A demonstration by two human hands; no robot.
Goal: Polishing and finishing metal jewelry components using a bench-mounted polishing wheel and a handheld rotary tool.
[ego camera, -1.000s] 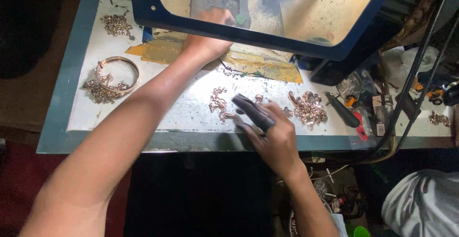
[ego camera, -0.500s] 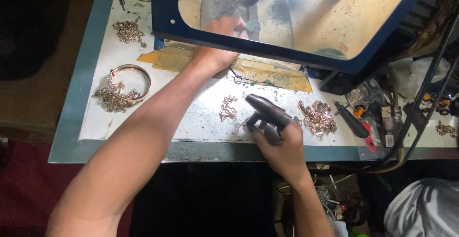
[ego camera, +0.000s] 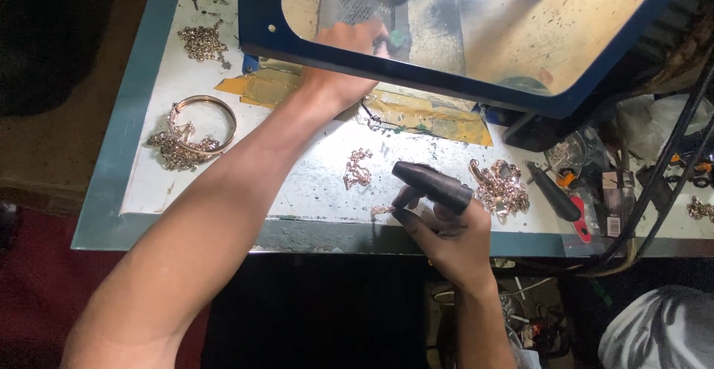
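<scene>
Since earlier frame my right hand lifted dark handpiece off jewellery pieces, gripping firm. Left hand under tinted shield, grip cannot tell. Step: positioning piece; next needs steady aim.

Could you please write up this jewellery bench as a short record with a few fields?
Setting: white worktable with a teal rim, seen from above
Left hand: reaches under the blue-framed magnifier, fingers on a small piece over a metal mesh block
Right hand: at the table's near edge, black covers on thumb and forefinger, touching a tiny metal piece
Between the hands: a small gold chain piece
Left side: a bangle on a heap of chain
Right side: a jewellery cluster, red-handled pliers
</scene>
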